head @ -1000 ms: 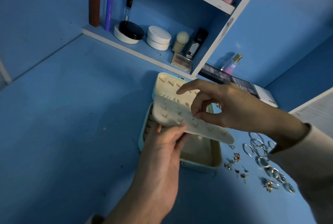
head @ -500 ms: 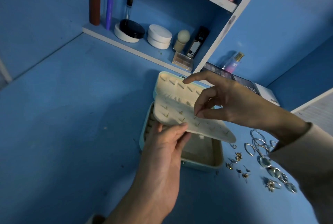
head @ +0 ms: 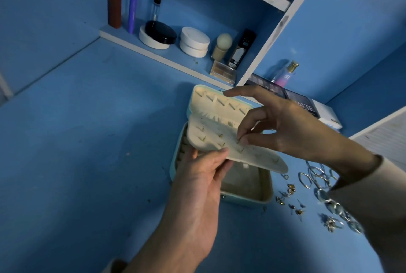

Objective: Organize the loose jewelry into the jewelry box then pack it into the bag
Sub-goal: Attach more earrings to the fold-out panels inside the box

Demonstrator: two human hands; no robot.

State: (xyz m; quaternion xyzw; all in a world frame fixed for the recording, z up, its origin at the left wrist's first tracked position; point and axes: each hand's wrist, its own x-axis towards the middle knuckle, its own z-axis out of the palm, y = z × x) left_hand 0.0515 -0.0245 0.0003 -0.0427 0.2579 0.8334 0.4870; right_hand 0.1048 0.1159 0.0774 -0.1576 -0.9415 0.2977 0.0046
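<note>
Now the left hand [head: 197, 187] grips the cream padded earring panel [head: 211, 138] over the open teal jewelry box [head: 248, 201], the right hand [head: 292, 132] pinching a tiny stud [head: 238, 141] against it.

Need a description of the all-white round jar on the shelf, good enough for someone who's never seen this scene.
Start at the lower shelf against the blue back wall, above the desk. Among the cosmetics on it, the white jar is the squat round one near the middle, between a black-lidded jar and a beige round-headed applicator. It alone is white all over, lid included.
</note>
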